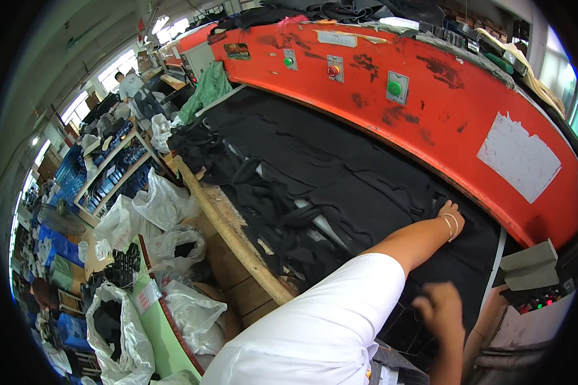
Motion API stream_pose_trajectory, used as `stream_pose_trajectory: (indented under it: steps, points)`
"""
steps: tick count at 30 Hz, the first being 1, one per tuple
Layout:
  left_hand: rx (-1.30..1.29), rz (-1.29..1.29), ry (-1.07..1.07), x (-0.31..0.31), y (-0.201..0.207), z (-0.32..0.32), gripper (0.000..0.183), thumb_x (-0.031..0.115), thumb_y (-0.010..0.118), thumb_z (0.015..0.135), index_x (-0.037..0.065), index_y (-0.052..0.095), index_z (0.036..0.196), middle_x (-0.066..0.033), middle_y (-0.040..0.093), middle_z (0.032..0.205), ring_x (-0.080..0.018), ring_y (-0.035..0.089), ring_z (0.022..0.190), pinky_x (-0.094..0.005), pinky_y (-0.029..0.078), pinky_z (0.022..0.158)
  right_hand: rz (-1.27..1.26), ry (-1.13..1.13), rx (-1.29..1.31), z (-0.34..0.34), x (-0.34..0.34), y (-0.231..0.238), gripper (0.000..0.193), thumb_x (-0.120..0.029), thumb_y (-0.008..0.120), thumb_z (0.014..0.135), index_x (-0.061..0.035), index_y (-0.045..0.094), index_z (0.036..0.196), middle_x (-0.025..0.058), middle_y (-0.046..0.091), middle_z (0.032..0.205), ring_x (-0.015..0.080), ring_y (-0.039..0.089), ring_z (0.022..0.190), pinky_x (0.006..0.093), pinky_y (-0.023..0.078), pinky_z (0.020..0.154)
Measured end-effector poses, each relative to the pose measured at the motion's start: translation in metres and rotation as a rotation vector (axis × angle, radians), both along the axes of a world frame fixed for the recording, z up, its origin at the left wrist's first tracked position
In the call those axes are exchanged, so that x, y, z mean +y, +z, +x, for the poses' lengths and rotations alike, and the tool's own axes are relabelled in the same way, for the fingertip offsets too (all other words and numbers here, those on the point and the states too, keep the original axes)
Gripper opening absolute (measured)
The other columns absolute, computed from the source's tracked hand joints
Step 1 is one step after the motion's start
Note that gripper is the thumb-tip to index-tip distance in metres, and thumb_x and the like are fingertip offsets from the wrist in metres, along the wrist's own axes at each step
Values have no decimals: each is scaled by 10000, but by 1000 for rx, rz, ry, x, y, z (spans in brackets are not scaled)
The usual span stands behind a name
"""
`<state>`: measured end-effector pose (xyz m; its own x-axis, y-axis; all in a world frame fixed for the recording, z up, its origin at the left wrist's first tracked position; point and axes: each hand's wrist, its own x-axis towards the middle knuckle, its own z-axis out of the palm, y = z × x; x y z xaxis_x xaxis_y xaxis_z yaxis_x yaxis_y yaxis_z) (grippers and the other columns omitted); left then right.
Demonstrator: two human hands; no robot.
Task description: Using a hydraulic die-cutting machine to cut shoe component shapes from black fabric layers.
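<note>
Black sheet material [340,154] lies in wrinkled layers and cut strips over the work bed. My left arm, in a white sleeve, stretches across it to the far right. At its end my left hand [453,218], a bracelet at the wrist, is closed on the edge of the black sheet. Nearer to me my right hand [440,308] hovers over the material at the lower right. Its fingers are curled and somewhat blurred, and what they hold, if anything, is hidden.
A red machine beam [379,70] with green and red push buttons spans the far side. A worn wooden edge [231,234] borders the bed on the left. Beyond it stand white plastic bags [119,327] and a rack [115,170]. A grey box [533,321] is at the right.
</note>
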<state>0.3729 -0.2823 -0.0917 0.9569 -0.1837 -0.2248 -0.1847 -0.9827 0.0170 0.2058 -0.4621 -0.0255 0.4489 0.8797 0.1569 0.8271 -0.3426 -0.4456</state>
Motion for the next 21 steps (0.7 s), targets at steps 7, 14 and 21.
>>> stream_pose_trajectory:
  steps: [7,14,21]
  points:
    - [-337,-393,99,1,41,-30,487,347,793,678,90,647,1065,-87,677,979,-259,566,1078,-423,349,937,-26,-427,-182,85,7,-97,439,-295,673,828,35,596,1106,212,565,1094,387,515,1027,452,424,890]
    - [-881,-699,595,139,132,-63,598,257,834,653,-55,614,1112,-239,613,1155,-353,599,1096,-404,488,894,-122,-484,-216,80,24,-86,474,-460,553,890,-27,614,1073,165,593,1042,348,541,1041,460,448,866]
    - [-770,-1058,516,298,163,-162,579,96,792,733,-36,517,1225,-105,628,1122,-200,609,1011,-335,483,909,-184,-498,13,131,15,-99,411,-411,606,875,-25,657,1009,188,648,1011,355,601,992,434,483,854]
